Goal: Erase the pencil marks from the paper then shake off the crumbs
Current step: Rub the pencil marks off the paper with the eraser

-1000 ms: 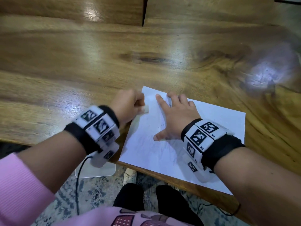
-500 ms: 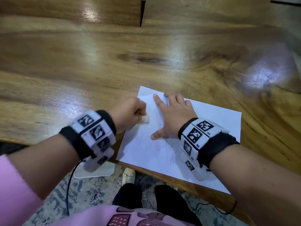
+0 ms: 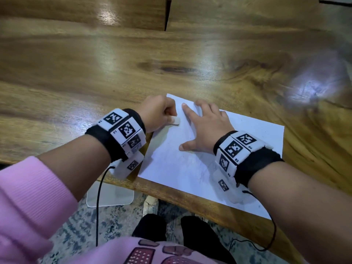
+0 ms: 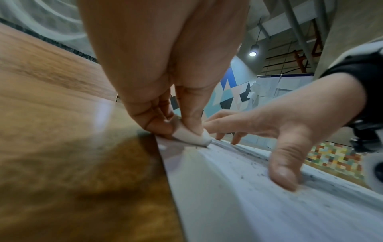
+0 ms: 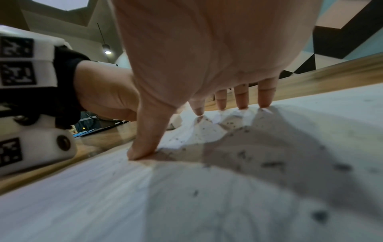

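Note:
A white sheet of paper [image 3: 171,164] lies at the near edge of the wooden table [image 3: 95,73], with faint pencil marks in its middle. My left hand [image 3: 158,115] pinches a small white eraser [image 3: 176,121] and presses its tip onto the paper's upper left part; the eraser [image 4: 190,135] shows between thumb and fingers in the left wrist view. My right hand [image 3: 205,126] lies flat on the paper with spread fingertips [image 5: 241,104] and thumb pressing it down. Dark eraser crumbs [image 5: 269,163] are scattered over the sheet.
The table's near edge [image 3: 209,202] runs just below the paper. Under it I see a patterned rug [image 3: 114,221], a white flat base [image 3: 110,195], a shoe [image 3: 150,204] and cables hanging from both wristbands. The far tabletop is bare wood with glare spots.
The left hand with the eraser has made small rubbing moves at the paper's upper left. The right hand stays pressed on the sheet. The head view shifted slightly.

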